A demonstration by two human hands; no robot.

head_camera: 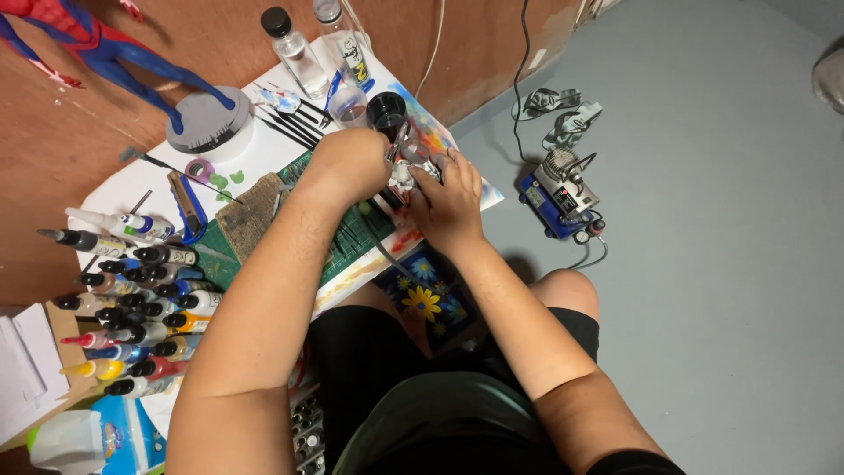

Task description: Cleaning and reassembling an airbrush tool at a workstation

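Both my hands meet over a green cutting mat on a low white table. My left hand is closed around a metal airbrush, gripping its upper body. My right hand holds the same airbrush from the right side, fingers curled on its lower part. A hose trails down from the airbrush towards my lap. A small black cup stands just behind the hands.
Several paint dropper bottles lie in rows at left. Two clear bottles, brushes, a red-and-blue figure on a round base stand at the back. A blue compressor sits on the grey floor at right.
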